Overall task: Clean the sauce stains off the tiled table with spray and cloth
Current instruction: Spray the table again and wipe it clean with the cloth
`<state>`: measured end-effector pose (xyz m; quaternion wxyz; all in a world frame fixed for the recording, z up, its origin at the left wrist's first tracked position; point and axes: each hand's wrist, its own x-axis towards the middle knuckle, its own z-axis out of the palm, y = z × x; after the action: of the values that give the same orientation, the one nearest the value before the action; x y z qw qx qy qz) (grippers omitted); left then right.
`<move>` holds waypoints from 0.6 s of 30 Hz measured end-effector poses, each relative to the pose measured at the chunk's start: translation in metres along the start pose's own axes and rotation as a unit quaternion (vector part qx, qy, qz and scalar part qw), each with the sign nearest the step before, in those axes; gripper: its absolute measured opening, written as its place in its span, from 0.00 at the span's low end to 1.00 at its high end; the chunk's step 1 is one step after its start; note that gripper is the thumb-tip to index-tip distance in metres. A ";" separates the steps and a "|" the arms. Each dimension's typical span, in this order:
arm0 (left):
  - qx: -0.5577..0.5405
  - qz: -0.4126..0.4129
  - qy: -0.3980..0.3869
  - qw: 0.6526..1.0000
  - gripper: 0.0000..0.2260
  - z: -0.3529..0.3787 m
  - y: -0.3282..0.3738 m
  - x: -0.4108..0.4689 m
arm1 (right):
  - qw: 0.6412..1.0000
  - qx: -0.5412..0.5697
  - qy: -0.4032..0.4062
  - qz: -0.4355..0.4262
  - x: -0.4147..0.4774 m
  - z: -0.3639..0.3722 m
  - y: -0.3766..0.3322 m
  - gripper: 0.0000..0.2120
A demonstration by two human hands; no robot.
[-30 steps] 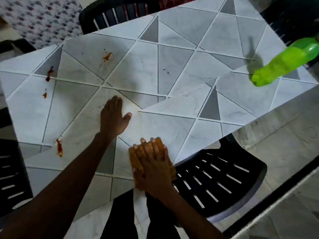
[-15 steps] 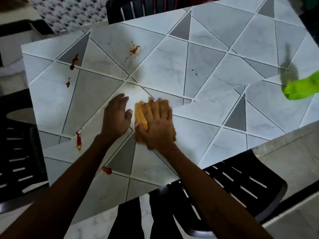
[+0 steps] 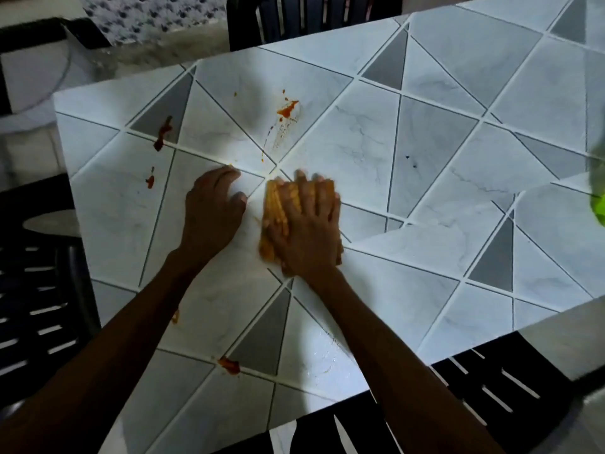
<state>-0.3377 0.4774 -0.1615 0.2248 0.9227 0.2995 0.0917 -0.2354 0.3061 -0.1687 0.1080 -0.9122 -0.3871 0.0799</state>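
Note:
My right hand (image 3: 306, 224) lies flat on a folded orange cloth (image 3: 275, 211), pressing it onto the tiled table (image 3: 425, 142) near its middle. My left hand (image 3: 212, 208) rests palm down on the tiles just left of the cloth, holding nothing. Red sauce stains remain: a splash (image 3: 287, 109) beyond the cloth, a streak (image 3: 162, 132) and a small spot (image 3: 150, 181) at the left, and a blob (image 3: 230, 365) near the front between my forearms. A green spray bottle (image 3: 598, 204) shows only partly at the right edge.
Black slatted plastic chairs stand at the left (image 3: 32, 306), at the front right (image 3: 491, 388) and behind the table (image 3: 311, 18). A wet sheen (image 3: 320, 358) lies on the tiles near the front edge.
My right hand has pushed the cloth from the table's near edge away from me to beside my left hand. The view has shifted, putting the bottle at the right border.

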 end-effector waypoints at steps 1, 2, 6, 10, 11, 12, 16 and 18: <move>-0.001 -0.007 0.004 1.000 0.21 -0.002 -0.001 0.008 | 0.999 0.002 -0.005 -0.042 -0.014 0.003 -0.004 0.36; -0.004 -0.011 0.002 1.000 0.22 -0.002 -0.001 0.014 | 0.996 0.007 -0.012 -0.083 -0.034 0.003 -0.001 0.35; 0.016 -0.004 -0.031 0.999 0.30 0.001 -0.007 0.031 | 0.995 0.002 -0.038 -0.097 -0.079 -0.012 0.057 0.35; 0.032 0.025 -0.025 0.999 0.30 0.009 -0.014 0.022 | 0.997 -0.012 0.006 0.083 0.020 -0.023 0.074 0.36; 0.023 0.023 -0.020 0.999 0.29 0.009 -0.015 0.022 | 0.995 -0.011 0.014 0.098 0.051 -0.021 0.058 0.36; 0.011 0.015 -0.016 1.000 0.28 0.007 -0.016 0.023 | 0.995 -0.009 0.015 0.097 0.073 -0.015 0.038 0.37; -0.060 -0.020 0.011 0.998 0.22 -0.003 -0.022 0.030 | 0.999 -0.010 -0.015 -0.033 0.048 0.004 -0.018 0.36; -0.078 -0.018 0.022 0.997 0.22 -0.009 -0.029 0.038 | 0.996 -0.002 -0.016 -0.086 0.008 0.001 -0.005 0.35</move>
<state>-0.3248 0.5239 -0.1654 0.2906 0.8945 0.3134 0.1310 -0.2338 0.3153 -0.1688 0.1061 -0.8743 -0.4661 0.0841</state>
